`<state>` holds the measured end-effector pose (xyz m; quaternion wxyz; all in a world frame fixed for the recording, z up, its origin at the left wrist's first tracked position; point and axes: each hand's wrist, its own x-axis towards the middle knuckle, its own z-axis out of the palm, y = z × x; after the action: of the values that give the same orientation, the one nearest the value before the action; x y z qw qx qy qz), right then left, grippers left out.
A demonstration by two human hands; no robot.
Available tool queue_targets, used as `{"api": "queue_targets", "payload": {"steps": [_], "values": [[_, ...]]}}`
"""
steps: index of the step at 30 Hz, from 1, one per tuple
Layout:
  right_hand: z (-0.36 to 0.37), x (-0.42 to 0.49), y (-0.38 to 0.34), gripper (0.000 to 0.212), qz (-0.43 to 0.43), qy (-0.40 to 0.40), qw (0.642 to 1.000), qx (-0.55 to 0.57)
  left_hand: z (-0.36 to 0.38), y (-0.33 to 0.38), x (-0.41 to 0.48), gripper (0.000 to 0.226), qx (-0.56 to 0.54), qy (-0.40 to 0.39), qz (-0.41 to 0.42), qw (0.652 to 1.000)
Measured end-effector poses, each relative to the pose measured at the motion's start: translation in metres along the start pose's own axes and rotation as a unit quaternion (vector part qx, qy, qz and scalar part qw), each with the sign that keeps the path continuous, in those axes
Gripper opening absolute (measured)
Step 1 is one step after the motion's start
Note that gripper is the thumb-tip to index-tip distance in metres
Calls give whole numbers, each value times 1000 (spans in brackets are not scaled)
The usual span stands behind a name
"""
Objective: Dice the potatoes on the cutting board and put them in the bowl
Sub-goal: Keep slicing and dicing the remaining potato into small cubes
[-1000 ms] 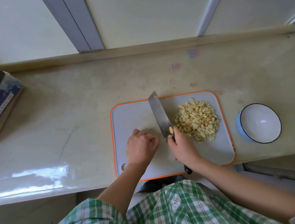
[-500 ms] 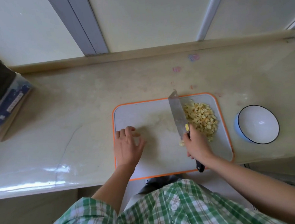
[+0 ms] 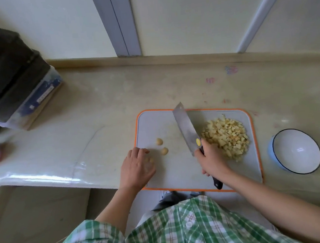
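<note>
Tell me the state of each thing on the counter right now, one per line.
Cutting board: flat on counter.
Bowl: upright, empty.
Diced potato: piled on board's right side.
Potato ends: uncut, on board's left side.
Knife: blade beside the pile.
Right hand: grips knife handle.
Left hand: rests on board, fingers relaxed.

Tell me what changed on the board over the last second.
The right hand swept the steel cleaver right, beside the diced potato pile. The left hand drew back left, uncovering small potato ends. Cleaver grip, orange-rimmed grey cutting board and empty white bowl unchanged.
</note>
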<state>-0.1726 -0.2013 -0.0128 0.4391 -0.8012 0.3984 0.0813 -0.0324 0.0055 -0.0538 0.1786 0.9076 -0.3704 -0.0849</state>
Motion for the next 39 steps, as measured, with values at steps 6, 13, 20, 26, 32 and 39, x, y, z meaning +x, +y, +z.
{"api": "queue_targets", "payload": {"steps": [6,13,20,26,32,39], "values": [[1,5,-1,16,11,8,1000,-14,3,2,-3,25,28,-8,-57,998],[0,1,3,16,-10,-41,999,-9,2,17,5,23,46,-19,-37,998],[-13,-2,7,12,14,-36,999,28,4,21,9,27,47,0,-37,998],[-12,-5,-1,12,-3,-50,998,41,10,21,7,12,-53,3,-99,994],[-6,-6,-1,16,-18,-60,997,45,2,41,8,7,-245,10,-169,955],[-22,-16,11,11,-8,-5,999,45,26,105,32,7,-298,-86,-239,920]]}}
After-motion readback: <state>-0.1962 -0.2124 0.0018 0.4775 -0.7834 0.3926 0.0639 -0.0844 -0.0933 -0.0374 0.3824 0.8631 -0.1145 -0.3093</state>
